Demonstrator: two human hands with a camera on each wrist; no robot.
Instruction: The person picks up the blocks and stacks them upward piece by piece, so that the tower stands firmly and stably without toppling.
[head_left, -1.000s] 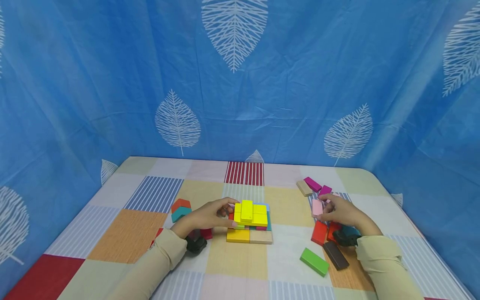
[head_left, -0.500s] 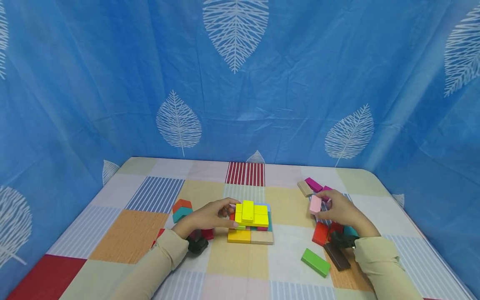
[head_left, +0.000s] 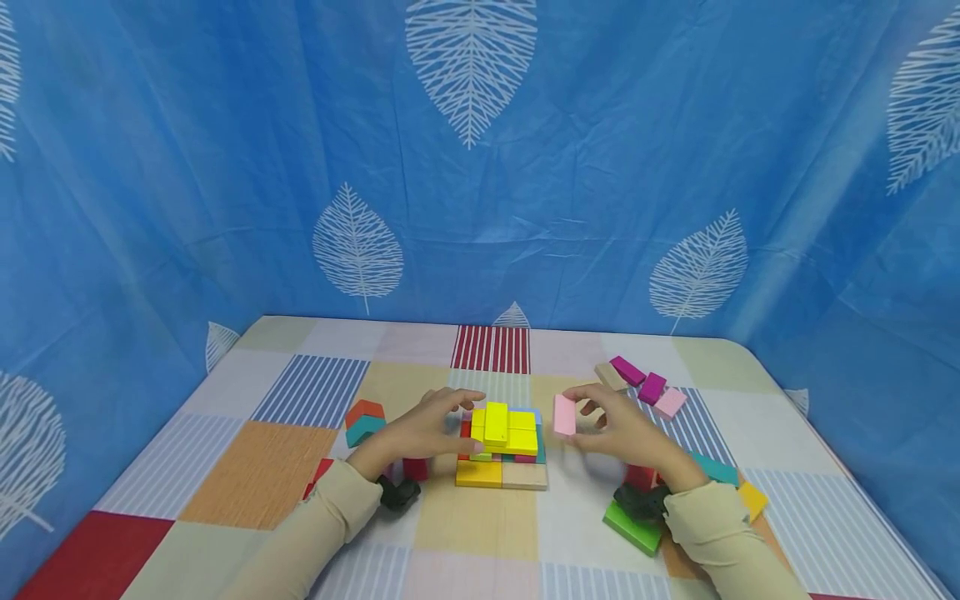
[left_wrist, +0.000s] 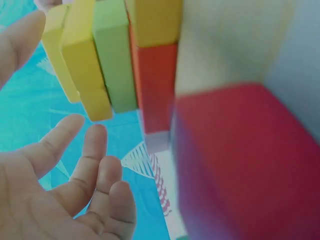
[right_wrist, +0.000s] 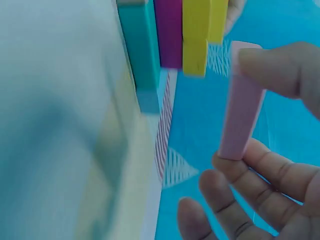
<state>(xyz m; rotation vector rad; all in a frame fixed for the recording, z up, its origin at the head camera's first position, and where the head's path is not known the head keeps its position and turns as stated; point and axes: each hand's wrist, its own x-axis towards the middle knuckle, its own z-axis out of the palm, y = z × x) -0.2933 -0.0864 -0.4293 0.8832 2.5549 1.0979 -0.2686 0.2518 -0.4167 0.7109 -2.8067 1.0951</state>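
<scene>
— Pink, flat and rectangular: is that the block point(head_left: 564, 414) pinched by the right hand point(head_left: 626, 433)?

— It is. The pink block is held upright between thumb and fingertips, in the air just right of the stack point(head_left: 501, 442) and apart from it. In the right wrist view it point(right_wrist: 241, 102) is seen as a thin smooth slab, gripped at its two ends.

— How is the left hand point(head_left: 420, 431) placed?

— It is set against the stack's left side with fingers spread and relaxed; nothing is gripped. In the left wrist view the fingers point(left_wrist: 82, 160) are seen loosely extended beside the yellow and green layers, just clear of them.

— What is the stack made of?

— Painted wooden blocks, smooth and sharp-edged. Yellow pieces are laid on top; a yellow and a plain wood block form the near base, with red, teal and blue showing between.

— Is any writing or brand seen?

— None can be read on the blocks or the cloth.

— And around them?

— A checked tablecloth point(head_left: 255, 467) in striped and plain squares is spread beneath. Magenta blocks point(head_left: 637, 379), a green block point(head_left: 626, 525) and an orange-and-teal pair point(head_left: 363, 419) lie loose. A blue curtain point(head_left: 225, 167) printed with white leaves hangs behind.
</scene>
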